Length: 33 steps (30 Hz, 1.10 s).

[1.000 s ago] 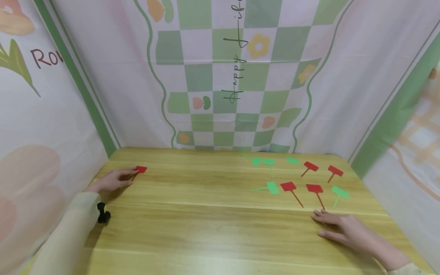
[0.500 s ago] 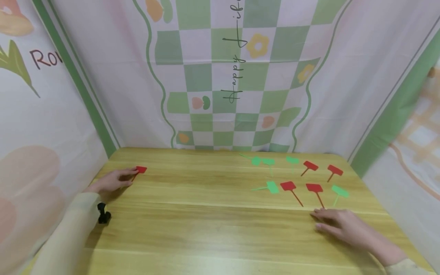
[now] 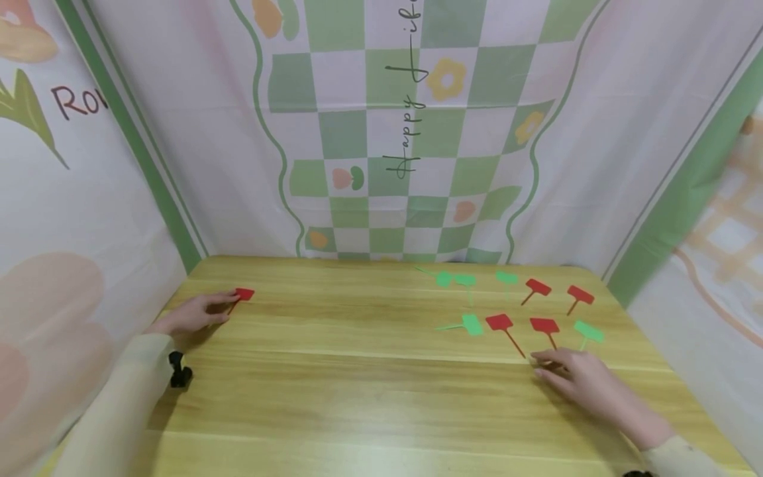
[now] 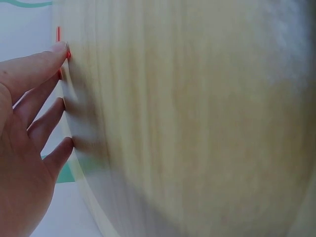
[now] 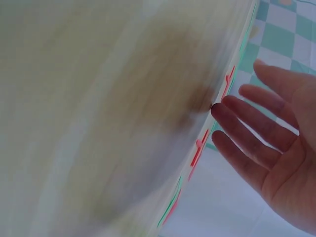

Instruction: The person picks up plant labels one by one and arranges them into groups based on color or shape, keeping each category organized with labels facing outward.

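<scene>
Beside the table's left edge, my left hand (image 3: 193, 313) rests its fingertips on a red T-shaped plant label (image 3: 246, 294). Its fingers are spread in the left wrist view, with thumb and index tips right at the red label (image 4: 68, 52). On the other side, my right hand (image 3: 587, 381) hovers low with loosely bent fingers, tips over the stem of another red label (image 3: 545, 325); the stem's lower end is hidden. A green label (image 3: 589, 331) lies just beyond that hand, and a red one (image 3: 499, 322) lies left of its fingertips. The right wrist view shows the right hand (image 5: 261, 133) holding nothing.
More labels lie flat at the back right of the wooden table (image 3: 334, 384): red ones (image 3: 538, 287), a green one (image 3: 507, 277), and a green one (image 3: 472, 324) nearer the middle. Patterned curtains (image 3: 393, 132) enclose the table's back and sides.
My right hand has shifted forward and left, its fingertips now covering the lower stem of the red label. The left hand has stayed on its red label.
</scene>
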### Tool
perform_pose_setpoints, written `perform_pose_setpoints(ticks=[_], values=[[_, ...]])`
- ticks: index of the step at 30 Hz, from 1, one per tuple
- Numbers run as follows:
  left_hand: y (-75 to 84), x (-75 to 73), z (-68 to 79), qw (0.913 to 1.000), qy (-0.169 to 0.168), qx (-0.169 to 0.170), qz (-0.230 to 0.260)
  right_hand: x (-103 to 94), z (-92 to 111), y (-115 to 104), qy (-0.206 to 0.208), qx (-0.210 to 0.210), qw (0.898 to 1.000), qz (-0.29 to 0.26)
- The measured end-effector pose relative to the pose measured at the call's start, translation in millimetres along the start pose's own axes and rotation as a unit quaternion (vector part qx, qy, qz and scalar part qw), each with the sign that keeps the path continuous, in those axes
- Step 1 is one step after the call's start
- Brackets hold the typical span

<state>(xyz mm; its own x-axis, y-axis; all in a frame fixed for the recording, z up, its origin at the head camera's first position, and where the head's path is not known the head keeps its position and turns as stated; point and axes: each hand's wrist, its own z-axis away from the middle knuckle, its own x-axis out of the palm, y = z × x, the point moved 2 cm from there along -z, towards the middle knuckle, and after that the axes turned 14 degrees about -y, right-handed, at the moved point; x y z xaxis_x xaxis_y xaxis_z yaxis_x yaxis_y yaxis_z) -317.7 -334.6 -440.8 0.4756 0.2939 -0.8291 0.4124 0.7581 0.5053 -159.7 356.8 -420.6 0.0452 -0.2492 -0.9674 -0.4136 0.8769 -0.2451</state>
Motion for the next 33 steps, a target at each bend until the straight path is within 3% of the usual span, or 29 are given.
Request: perform_pose_setpoints(ticks=[11, 33], values=[[6.8, -0.4, 4.5, 1.0, -0.004, -0.003, 0.003, -1.5, -24, 1, -0.008, 0.037, 0.999, -0.005], [0.8, -1.6, -0.2, 1.0, -0.005, -0.007, 0.003, 0.9, -63, -1, -0.032, 0.092, 0.994, -0.046]])
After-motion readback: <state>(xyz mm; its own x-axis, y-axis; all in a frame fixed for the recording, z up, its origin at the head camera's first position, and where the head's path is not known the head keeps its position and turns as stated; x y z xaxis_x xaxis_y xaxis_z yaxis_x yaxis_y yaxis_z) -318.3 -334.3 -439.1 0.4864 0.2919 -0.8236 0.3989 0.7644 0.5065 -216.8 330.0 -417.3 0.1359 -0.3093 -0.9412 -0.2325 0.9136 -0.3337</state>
